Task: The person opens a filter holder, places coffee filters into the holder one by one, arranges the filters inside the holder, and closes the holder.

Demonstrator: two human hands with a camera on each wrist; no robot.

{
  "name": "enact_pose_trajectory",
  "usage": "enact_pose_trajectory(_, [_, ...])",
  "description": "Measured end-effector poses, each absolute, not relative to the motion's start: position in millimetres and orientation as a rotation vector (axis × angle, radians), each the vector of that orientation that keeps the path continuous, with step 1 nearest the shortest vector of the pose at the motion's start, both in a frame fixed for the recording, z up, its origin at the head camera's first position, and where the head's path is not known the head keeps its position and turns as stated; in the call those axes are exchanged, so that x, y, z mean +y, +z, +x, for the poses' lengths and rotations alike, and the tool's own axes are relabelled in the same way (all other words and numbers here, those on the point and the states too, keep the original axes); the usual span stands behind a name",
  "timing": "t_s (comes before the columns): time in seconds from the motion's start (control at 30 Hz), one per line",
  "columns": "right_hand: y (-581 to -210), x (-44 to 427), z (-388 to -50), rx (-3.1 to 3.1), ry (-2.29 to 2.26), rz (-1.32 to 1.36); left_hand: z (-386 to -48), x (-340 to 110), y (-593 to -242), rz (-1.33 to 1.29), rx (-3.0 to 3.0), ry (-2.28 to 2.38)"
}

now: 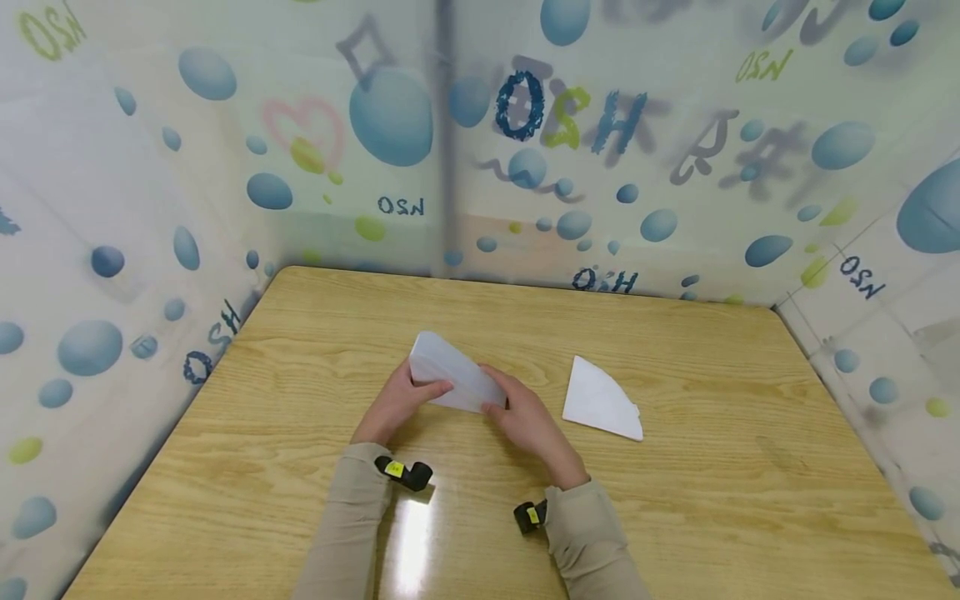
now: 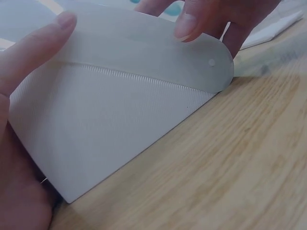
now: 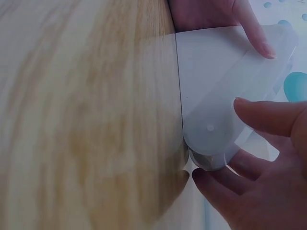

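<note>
Beige sleeves (image 1: 339, 525) near; left hand (image 1: 395, 407) pinches left end of white pleated piece (image 1: 461, 375), right hand (image 1: 531, 419) pinches right end; white wedge (image 1: 600, 402) right.

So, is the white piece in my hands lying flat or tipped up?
Tipped up: the right wrist view shows the white piece rising from the table, held between the left hand and right hand.

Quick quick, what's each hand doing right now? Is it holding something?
Left hand: holding one end of the white ridged item, thumb on its near face.
Right hand: holding that item's rounded end between thumb and fingers.
</note>
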State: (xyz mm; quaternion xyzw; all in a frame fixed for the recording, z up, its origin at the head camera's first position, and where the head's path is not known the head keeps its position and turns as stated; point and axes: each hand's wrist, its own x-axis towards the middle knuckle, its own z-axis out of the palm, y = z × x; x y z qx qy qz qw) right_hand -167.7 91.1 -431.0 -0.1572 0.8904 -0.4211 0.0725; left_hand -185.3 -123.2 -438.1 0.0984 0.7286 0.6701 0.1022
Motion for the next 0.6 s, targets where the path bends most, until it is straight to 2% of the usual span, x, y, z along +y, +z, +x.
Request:
enact_pose_trajectory(0.1, [-431,91,-168,2.674,-1.262,-0.477,-183,-123,-434,0.315,2.14,1.978])
enact_pose_trajectory(0.33, [-431,92,-167,2.673,-1.255,-0.493,-194,-127,-458,0.326,2.135,1.965])
enact_pose_trajectory(0.6, [-430,91,-167,2.682,-1.253,-0.48,-197,-130,-465,0.462,2.073,1.985])
